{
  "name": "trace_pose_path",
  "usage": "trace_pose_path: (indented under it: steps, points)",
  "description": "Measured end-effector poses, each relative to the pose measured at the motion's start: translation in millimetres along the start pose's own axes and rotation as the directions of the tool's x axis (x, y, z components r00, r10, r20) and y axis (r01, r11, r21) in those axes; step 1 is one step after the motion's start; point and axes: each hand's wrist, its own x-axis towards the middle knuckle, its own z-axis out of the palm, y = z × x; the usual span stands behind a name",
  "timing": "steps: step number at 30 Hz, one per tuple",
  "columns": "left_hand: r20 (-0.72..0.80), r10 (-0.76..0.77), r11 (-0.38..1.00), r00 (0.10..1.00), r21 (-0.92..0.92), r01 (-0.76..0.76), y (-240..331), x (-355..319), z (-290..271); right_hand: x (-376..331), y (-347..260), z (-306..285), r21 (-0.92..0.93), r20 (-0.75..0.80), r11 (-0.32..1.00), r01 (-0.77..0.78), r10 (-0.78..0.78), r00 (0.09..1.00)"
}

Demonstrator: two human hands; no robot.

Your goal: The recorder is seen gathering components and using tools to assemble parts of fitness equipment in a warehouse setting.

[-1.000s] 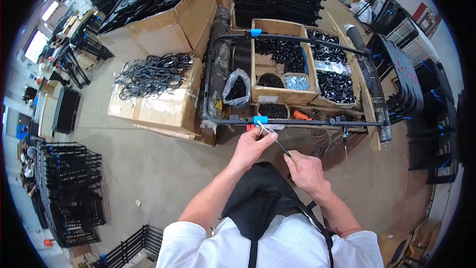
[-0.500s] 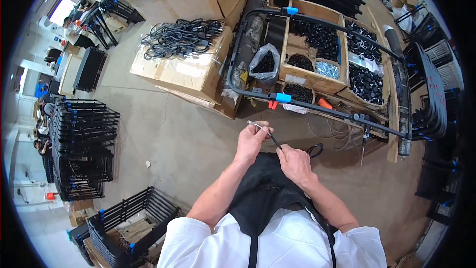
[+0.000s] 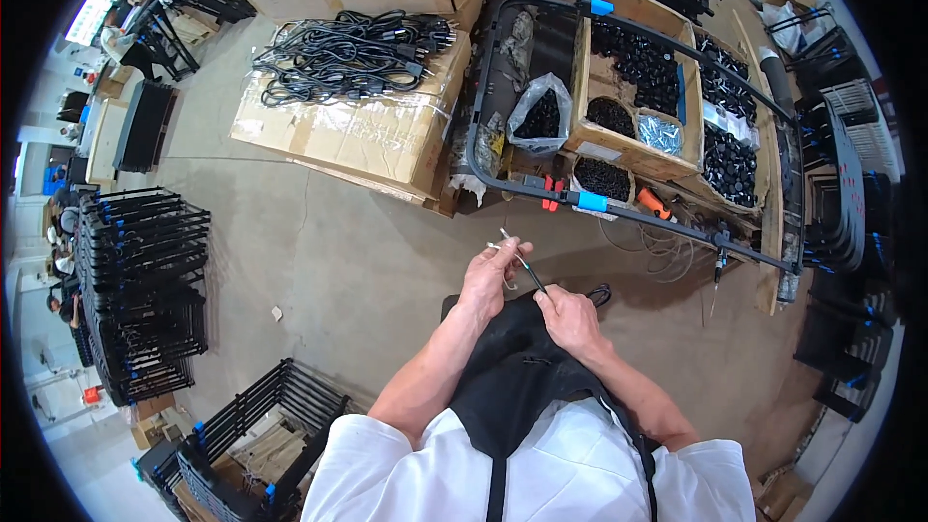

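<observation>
In front of my dark apron, both hands are on one black cable [image 3: 531, 274]. My left hand [image 3: 484, 285] pinches its far end, where thin pale wires [image 3: 506, 236] stick out past the thumb and fingers. Closed around the black sheath, my right hand [image 3: 572, 320] is a little nearer and to the right. A looped part of the cable [image 3: 601, 296] shows beyond the right hand. How the wire tips end is too small to tell.
Ahead, a black tube frame [image 3: 643, 213] with blue clips lies over wooden boxes [image 3: 633, 157] of small black parts and screws. Black power cords [image 3: 353, 58] are heaped on a cardboard box [image 3: 338, 140]. Stacked black frames [image 3: 145, 280] stand at left. An orange-handled tool [image 3: 654, 202] lies ahead.
The pale wires at the cable's end now stand further apart around my left fingers. My right hand stays on the black sheath. The whole view has shifted slightly.
</observation>
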Motion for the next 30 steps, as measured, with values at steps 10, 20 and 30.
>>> trace_pose_path:
  steps: [10,20,30]
  points:
    - [0.220,0.065,0.656,0.973,0.726,-0.208,31.6,65.9,-15.3,34.5,-11.6,23.8,0.125,-0.023,0.986,-0.114,0.118,0.993]
    - [0.352,-0.087,0.630,0.932,0.744,-0.222,65.1,98.9,-3.8,51.4,-8.8,27.7,0.173,-0.119,0.973,-0.151,0.173,0.978]
    - [0.162,0.142,0.520,0.976,0.827,-0.213,66.0,86.4,-1.8,55.6,-15.5,20.9,0.253,-0.108,0.955,-0.158,0.190,0.976]
